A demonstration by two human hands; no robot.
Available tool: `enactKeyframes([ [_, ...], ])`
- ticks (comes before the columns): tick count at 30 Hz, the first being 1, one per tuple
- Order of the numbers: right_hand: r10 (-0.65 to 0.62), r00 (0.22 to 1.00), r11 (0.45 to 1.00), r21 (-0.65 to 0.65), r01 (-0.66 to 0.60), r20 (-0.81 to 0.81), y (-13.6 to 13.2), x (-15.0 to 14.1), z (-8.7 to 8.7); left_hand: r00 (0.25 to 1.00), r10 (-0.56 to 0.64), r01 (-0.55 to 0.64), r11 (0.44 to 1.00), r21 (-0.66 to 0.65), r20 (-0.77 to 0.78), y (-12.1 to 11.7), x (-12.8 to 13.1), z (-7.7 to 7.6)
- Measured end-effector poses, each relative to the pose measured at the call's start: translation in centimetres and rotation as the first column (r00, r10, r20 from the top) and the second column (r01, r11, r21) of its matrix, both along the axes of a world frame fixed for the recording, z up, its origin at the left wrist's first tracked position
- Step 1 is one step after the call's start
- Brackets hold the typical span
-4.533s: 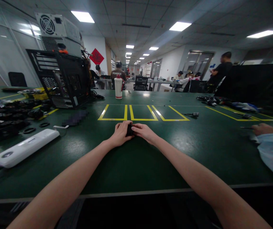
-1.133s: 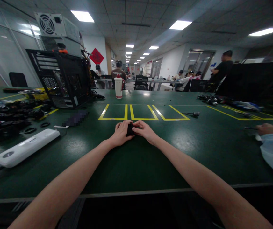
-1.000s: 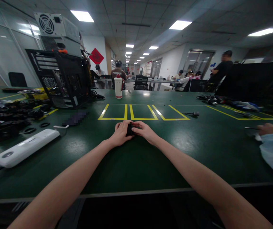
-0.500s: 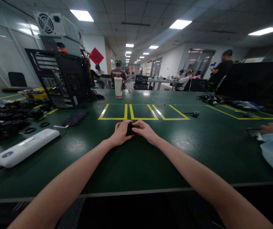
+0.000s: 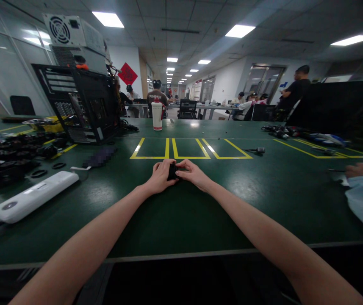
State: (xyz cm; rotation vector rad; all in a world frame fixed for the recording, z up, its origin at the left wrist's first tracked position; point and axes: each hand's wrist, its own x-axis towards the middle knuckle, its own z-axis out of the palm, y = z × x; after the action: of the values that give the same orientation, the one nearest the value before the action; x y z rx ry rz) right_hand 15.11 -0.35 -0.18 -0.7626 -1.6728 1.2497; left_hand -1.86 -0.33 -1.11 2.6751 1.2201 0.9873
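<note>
The left hand [image 5: 161, 176] curls around a black object [image 5: 173, 171]. The right hand [image 5: 194, 174] pinches its right side, palm inward.

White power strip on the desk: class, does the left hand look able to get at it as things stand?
Probably not yet: the left hand is gripping a small black part, though the desktop between looks open.

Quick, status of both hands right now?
Left hand: closed around a small black object.
Right hand: thumb and fingertips at that object's right side; whether they grip it, I can't tell.
</note>
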Motion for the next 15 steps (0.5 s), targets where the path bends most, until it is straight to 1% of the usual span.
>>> enactKeyframes([
  [3,-0.036,0.999,0.999,-0.025,0.036,-0.015,0.05,-0.26,-0.13,1.000,-0.007,0.007,1.000,0.006,-0.002,0.04,0.00,0.00],
  [8,-0.064,0.998,0.998,0.006,0.064,-0.025,0.43,-0.40,-0.28,1.000,-0.010,0.010,1.000,0.009,0.000,0.09,-0.01,0.01],
  [12,-0.025,1.000,0.999,-0.048,0.025,0.006,0.35,-0.23,-0.06,1.000,-0.011,0.011,1.000,0.005,0.001,0.02,-0.05,0.04],
  [15,0.003,1.000,1.000,-0.009,-0.003,0.010,0.09,-0.15,0.18,1.000,-0.014,0.014,1.000,0.011,0.000,-0.07,-0.07,0.11],
])
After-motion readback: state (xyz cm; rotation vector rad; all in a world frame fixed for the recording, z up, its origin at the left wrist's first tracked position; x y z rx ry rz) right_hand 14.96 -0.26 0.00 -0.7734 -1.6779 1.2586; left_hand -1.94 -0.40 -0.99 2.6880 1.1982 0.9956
